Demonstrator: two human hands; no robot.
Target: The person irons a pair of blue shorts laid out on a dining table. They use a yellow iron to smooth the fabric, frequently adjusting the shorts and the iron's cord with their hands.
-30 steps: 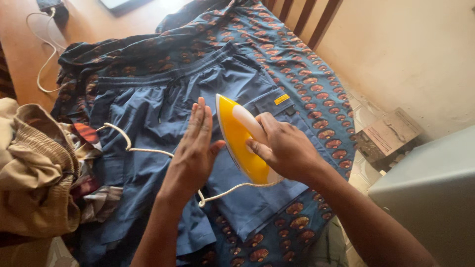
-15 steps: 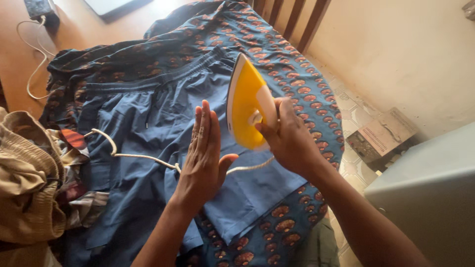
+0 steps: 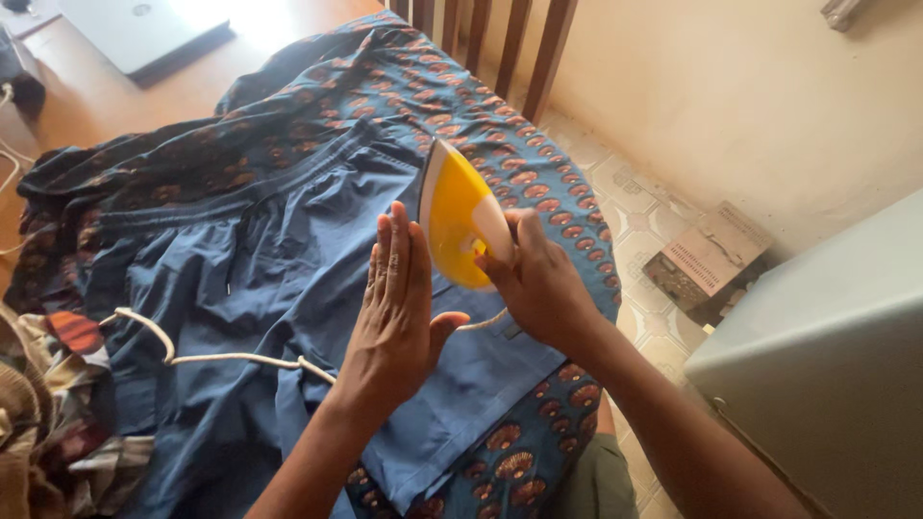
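Observation:
My right hand (image 3: pixel 540 281) grips the handle of a yellow and white clothes iron (image 3: pixel 454 213), tipped up on edge above a pair of blue shorts (image 3: pixel 260 259). My left hand (image 3: pixel 399 303) lies flat with straight fingers on the shorts, just left of the iron. The iron's pale cord (image 3: pixel 231 358) trails leftward across the shorts from under my left hand. The shorts are spread over a dark blue patterned cloth (image 3: pixel 481 106) that covers a table.
Crumpled clothes (image 3: pixel 48 423) are heaped at the left edge. A laptop (image 3: pixel 135 31) rests on the wooden tabletop at the back. Chair slats (image 3: pixel 500 38) stand behind the table. A grey cabinet (image 3: pixel 827 375) and a flat box (image 3: pixel 707 259) on the tiled floor are at right.
The iron went from lying flat on the shorts to being lifted and tipped up on edge. My left hand stayed flat on the fabric. The view shifted toward the right.

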